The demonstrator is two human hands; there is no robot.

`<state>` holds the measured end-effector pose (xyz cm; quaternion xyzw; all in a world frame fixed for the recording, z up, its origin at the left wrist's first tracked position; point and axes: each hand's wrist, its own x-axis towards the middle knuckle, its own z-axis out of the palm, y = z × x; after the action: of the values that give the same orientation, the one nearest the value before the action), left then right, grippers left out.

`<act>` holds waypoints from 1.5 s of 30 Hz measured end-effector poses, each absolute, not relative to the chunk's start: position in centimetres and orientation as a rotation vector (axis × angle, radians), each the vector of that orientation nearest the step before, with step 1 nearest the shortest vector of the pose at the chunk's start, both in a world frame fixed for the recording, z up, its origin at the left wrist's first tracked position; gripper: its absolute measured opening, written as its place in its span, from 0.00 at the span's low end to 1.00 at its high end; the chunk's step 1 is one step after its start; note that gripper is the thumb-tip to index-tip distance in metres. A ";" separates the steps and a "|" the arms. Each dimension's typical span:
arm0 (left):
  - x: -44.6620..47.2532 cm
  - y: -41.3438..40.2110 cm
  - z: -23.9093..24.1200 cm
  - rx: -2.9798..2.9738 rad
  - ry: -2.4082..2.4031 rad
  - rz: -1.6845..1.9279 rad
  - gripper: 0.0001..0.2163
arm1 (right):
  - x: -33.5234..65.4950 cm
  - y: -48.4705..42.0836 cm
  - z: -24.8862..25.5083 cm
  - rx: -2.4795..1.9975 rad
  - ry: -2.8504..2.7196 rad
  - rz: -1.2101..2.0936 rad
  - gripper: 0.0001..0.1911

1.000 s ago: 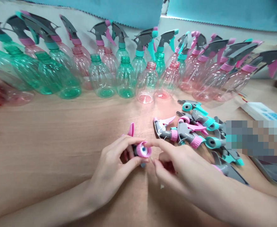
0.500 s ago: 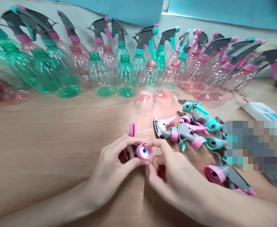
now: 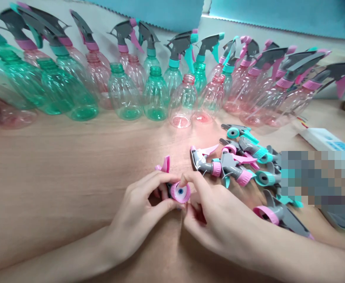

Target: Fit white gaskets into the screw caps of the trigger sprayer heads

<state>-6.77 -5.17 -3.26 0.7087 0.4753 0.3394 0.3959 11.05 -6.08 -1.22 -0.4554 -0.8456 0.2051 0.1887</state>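
Observation:
My left hand (image 3: pixel 143 202) is wrapped round a trigger spray head (image 3: pixel 184 196) with a pink collar. The collar's open end faces me, showing a white disc with a dark centre inside. Beyond my left fingers the pink trigger sticks up; the grey body is mostly hidden. My right hand (image 3: pixel 212 212) works at the same collar, its index fingertip bent over the rim onto the white disc. The right thumb lies below, close to the collar's lower edge, and the other fingers are curled in. Whether they hold anything small is hidden.
Loose pink and teal spray heads (image 3: pixel 234 167) lie in a pile right of my hands. Behind stand uncapped green bottles (image 3: pixel 157 94) and pink bottles (image 3: pixel 184 100), with several bottles wearing spray heads (image 3: pixel 181 43). A white box (image 3: pixel 325 137) lies at the right, beside a blurred-out patch.
The right index finger has bent further over the collar, its tip now on the white disc. The spray head has tilted slightly, and more of its pink trigger shows.

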 end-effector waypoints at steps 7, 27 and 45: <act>-6.8 -5.2 -3.5 1.850 1.158 0.838 0.11 | 11.9 -5.3 -0.1 -1.112 -2.712 0.180 0.10; -6.6 -4.9 -3.0 1.785 1.111 0.767 0.09 | 14.3 -2.8 1.9 -0.856 -2.733 0.620 0.10; -6.6 -4.8 -3.4 1.523 1.121 0.774 0.08 | 13.8 -2.8 1.5 -0.733 -2.504 0.617 0.08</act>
<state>-6.58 -4.76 -3.39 0.6359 0.4680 0.3229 0.5219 13.77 -2.77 1.52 -0.2661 -0.9094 0.2240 0.2281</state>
